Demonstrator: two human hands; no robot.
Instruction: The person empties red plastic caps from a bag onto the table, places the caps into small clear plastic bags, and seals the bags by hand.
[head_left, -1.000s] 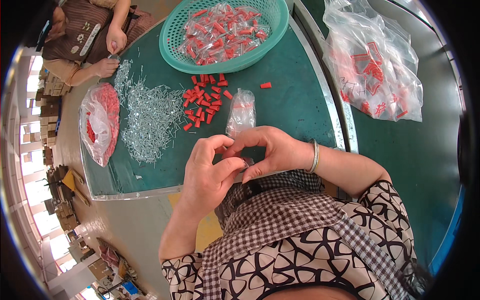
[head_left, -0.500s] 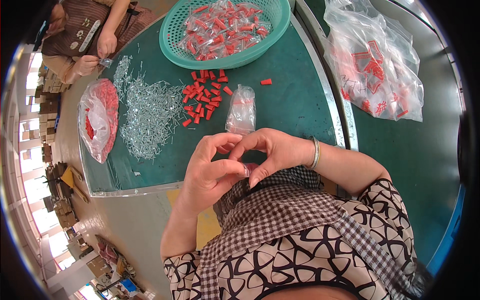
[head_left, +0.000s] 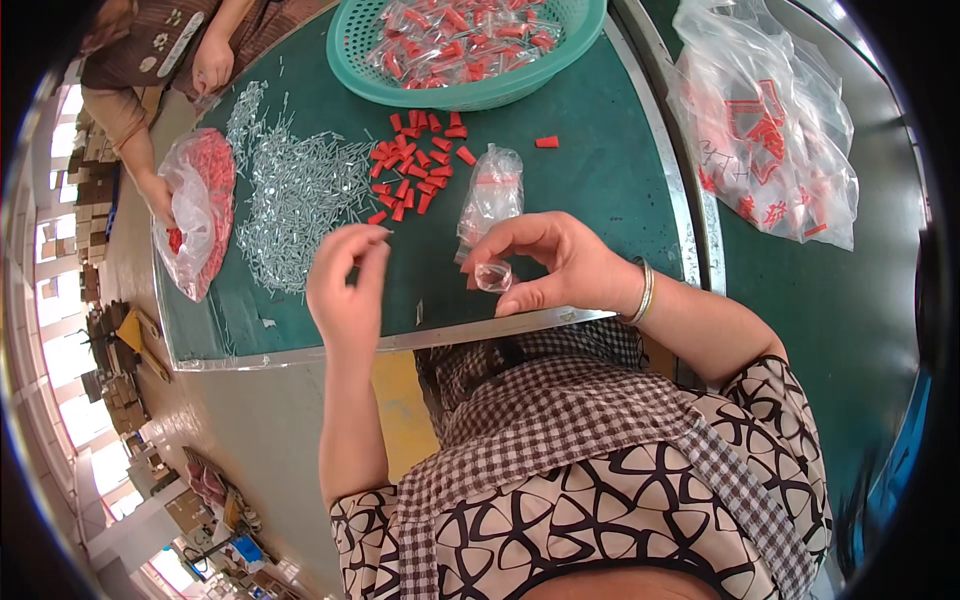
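My right hand [head_left: 560, 265] pinches a small clear plastic bag [head_left: 493, 277] between thumb and fingers, its round mouth spread wide. To its left, my left hand [head_left: 347, 285] hovers over the table's near part, somewhat blurred. Its fingers are curved with a gap to the thumb, and I see nothing held. Just beyond lie a loose group of small red tapered plugs [head_left: 412, 165] and a wide heap of silvery screws or nails [head_left: 300, 195]. Behind my right hand rests a stack of flat clear bags [head_left: 493, 195].
A green perforated basket [head_left: 470, 97] holds filled bags with red plugs. One red plug [head_left: 546, 142] lies apart. A large clear bag [head_left: 765, 140] lies at right. At far left, another person's hand [head_left: 160, 197] touches a bag of red pieces [head_left: 212, 190]. The metal table edge [head_left: 460, 338] runs before me.
My hands have parted: the left moved left and away from the small bag, which stays in my right hand. The other person's one hand has dropped to the bag of red pieces.
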